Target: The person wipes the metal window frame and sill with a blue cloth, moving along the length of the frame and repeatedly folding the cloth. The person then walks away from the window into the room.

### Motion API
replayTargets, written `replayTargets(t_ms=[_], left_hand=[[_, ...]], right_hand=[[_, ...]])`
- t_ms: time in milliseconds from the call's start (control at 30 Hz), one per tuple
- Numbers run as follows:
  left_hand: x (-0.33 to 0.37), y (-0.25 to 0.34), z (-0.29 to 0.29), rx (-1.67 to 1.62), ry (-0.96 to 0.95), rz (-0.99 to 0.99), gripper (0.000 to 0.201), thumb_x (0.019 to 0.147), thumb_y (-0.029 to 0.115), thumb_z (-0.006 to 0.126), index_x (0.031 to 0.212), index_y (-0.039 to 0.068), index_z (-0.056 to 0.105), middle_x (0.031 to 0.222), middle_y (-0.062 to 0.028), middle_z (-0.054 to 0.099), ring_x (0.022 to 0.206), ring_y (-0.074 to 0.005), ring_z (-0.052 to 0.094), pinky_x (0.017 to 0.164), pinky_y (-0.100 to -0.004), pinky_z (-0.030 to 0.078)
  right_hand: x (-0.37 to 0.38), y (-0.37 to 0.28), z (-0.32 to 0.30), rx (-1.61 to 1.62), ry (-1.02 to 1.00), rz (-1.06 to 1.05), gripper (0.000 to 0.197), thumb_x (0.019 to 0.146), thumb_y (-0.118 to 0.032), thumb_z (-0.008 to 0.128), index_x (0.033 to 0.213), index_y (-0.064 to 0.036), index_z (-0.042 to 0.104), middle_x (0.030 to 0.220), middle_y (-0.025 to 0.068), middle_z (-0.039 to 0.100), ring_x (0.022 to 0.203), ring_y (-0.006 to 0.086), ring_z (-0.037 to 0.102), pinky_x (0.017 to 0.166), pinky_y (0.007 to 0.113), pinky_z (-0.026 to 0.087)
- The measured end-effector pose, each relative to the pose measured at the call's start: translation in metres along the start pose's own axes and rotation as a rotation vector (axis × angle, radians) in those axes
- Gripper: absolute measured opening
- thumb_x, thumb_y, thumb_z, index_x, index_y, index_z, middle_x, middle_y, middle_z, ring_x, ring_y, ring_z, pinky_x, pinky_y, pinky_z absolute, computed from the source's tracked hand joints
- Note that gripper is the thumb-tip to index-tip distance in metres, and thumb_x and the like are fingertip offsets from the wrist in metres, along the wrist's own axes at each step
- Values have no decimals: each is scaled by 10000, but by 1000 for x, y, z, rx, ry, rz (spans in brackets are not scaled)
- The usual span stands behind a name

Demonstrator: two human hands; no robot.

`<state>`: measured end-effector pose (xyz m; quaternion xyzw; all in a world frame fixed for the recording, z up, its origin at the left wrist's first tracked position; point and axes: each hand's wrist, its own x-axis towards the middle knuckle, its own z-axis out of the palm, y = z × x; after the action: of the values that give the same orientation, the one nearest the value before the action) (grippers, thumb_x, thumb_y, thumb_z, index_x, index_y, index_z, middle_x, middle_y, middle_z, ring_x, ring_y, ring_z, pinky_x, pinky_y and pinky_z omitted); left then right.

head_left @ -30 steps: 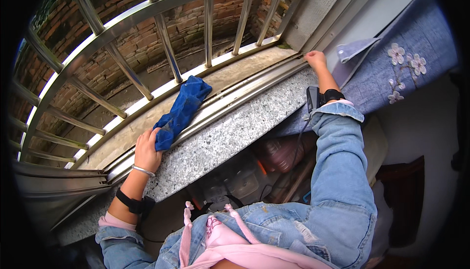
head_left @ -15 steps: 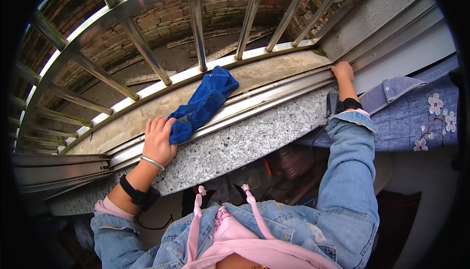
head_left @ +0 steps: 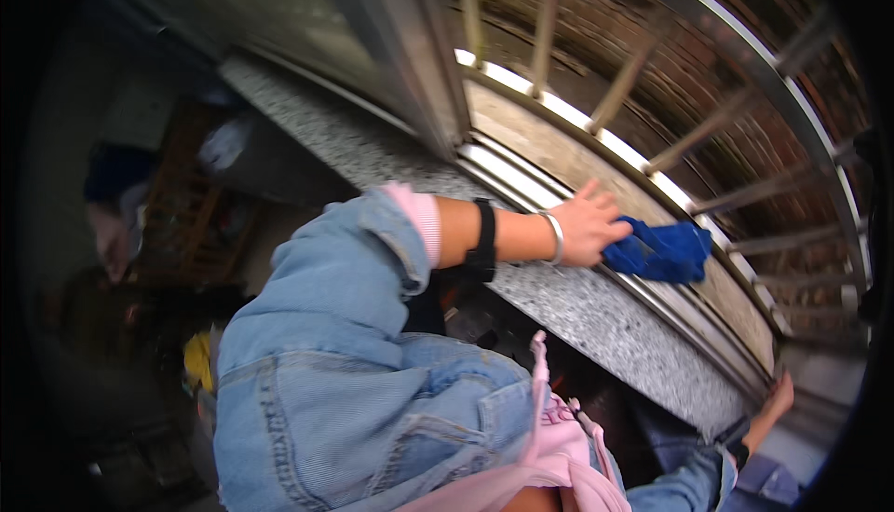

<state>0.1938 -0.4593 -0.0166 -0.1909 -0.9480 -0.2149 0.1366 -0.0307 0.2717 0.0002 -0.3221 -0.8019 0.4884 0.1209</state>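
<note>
My left hand [head_left: 592,225] lies on the window track, fingers spread, its thumb side touching a crumpled blue cloth [head_left: 663,251]. A silver bangle [head_left: 556,237] and a black wristband [head_left: 483,240] are on that arm. The cloth rests across the metal window track [head_left: 684,312] and the strip of ledge beyond it. At the lower right, my right hand [head_left: 778,395] is at the window frame [head_left: 812,400] where the track ends, its fingers seemingly curled on the edge. It looks small and blurred there. A dark band [head_left: 738,437] sits on the right wrist.
A speckled grey stone sill [head_left: 596,326] runs along the near side of the track. Beyond the ledge stand metal railing bars [head_left: 629,79] before a brick wall [head_left: 717,65]. At upper left are a glass window panel [head_left: 279,27] and a wooden rack [head_left: 200,232] below.
The view has swung left, bringing the window panel and rack into sight. My left hand stays beside the blue cloth with fingers more spread; my right hand stays at the frame end.
</note>
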Motion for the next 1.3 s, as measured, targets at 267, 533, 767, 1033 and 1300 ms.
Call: replayTargets(t_ms=[267, 533, 767, 1033, 1300], left_hand=[[17, 20, -9, 34, -169, -67, 571, 654, 97, 618, 1216, 92, 519, 1170, -160, 532, 1260, -386, 390, 1087, -566, 213], [18, 21, -14, 51, -171, -49, 540, 670, 100, 623, 1199, 77, 515, 1167, -162, 530, 1246, -387, 398, 1088, -557, 217], [19, 22, -12, 48, -138, -30, 496, 676, 90, 585, 1168, 48, 539, 1143, -175, 538, 1227, -398, 406, 1089, -547, 221], [22, 23, -11, 54, -155, -10, 572, 621, 76, 603, 1188, 48, 530, 1163, -188, 537, 1229, -394, 408, 1083, -549, 229], [7, 7, 2, 14, -130, -45, 555, 678, 159, 660, 1209, 69, 524, 1151, -172, 536, 1235, -372, 404, 1078, -526, 245]], right_hand=[[-118, -125, 93, 450, -438, 40, 172, 884, -219, 636, 939, -57, 624, 864, 46, 664, 736, 122, 630, 595, 204, 502], [-150, -163, 153, 402, -325, -65, 188, 873, -50, 570, 1053, -5, 601, 913, 103, 676, 749, 163, 668, 648, 283, 542], [-90, -136, 217, 186, -342, -403, 468, 787, 84, 522, 1239, -30, 559, 1319, 139, 521, 1169, 244, 523, 916, 329, 436], [-126, -95, 193, -20, -35, -471, 149, 844, -118, 631, 924, -9, 693, 771, 67, 713, 616, 118, 662, 611, 223, 517], [-233, -56, 186, -566, -590, -676, 247, 786, -224, 706, 946, -35, 714, 824, 103, 706, 737, 160, 661, 696, 303, 518]])
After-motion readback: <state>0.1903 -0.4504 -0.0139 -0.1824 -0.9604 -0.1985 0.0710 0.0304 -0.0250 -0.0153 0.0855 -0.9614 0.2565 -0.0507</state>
